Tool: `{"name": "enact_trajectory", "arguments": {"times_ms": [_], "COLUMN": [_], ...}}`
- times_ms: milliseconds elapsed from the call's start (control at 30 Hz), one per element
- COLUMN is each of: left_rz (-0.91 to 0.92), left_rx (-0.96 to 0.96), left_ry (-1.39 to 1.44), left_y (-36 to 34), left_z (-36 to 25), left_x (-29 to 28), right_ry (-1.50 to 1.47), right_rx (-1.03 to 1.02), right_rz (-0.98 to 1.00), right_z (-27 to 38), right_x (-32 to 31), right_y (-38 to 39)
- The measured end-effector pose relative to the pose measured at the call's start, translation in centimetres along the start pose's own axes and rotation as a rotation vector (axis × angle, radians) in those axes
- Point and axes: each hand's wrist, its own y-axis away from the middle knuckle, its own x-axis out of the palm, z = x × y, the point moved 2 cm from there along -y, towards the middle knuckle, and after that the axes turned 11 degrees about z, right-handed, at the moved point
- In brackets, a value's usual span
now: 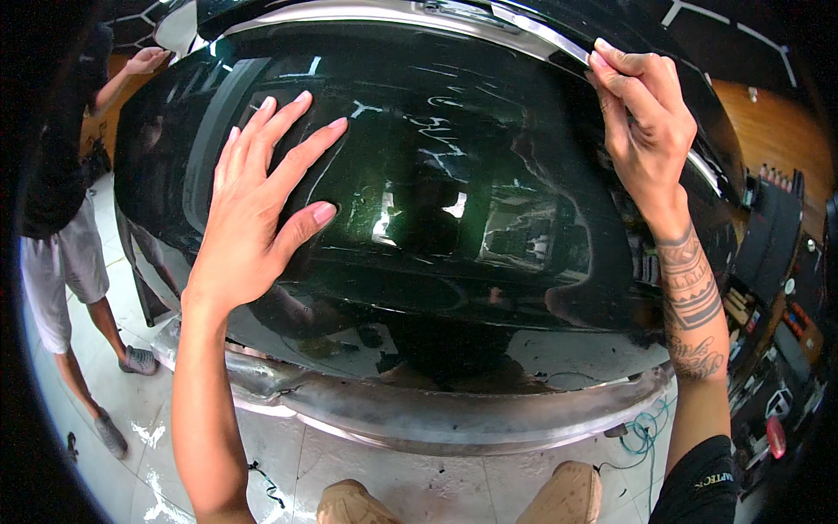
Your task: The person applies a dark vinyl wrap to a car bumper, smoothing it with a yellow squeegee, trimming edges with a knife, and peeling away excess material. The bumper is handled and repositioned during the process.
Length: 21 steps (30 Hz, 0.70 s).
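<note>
A large, glossy dark green car panel spreads in front of me. Pale wrinkle-like streaks and reflections run over its surface. My left hand lies over the left part of the panel, fingers spread and nothing in its grasp. At the upper right, my right hand is raised with thumb and fingers pinched together beside a bright silvery strip along the panel's far edge. What sits between those fingertips is too small to make out.
Another person stands at the left, a hand raised by the panel's far left corner. A grey curved bumper bar runs below the panel. Dark shelving with tools stands at right. A teal hose lies coiled on the tiled floor.
</note>
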Motion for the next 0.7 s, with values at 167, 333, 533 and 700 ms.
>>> {"name": "enact_trajectory", "arguments": {"times_ms": [167,333,533,700], "left_rz": [0.013,0.017,0.038,0.042], "left_rx": [0.008,0.014,0.013,0.006], "left_ry": [-0.009,-0.027,-0.055,-0.09], "left_y": [-0.2,-0.3,-0.4,-0.4], "left_z": [0.0,0.0,0.0,0.2], "left_x": [0.2,0.1,-0.2,0.0], "right_ry": [0.016,0.015,0.031,0.051], "right_rx": [0.002,0.002,0.063,0.09], "right_rz": [-0.003,-0.001,0.032,0.077], "right_z": [-0.8,-1.6,-2.1,-2.5], "right_x": [-0.6,-1.4,-2.4,-3.3], "right_y": [1.2,2.3,3.5,4.4]}}
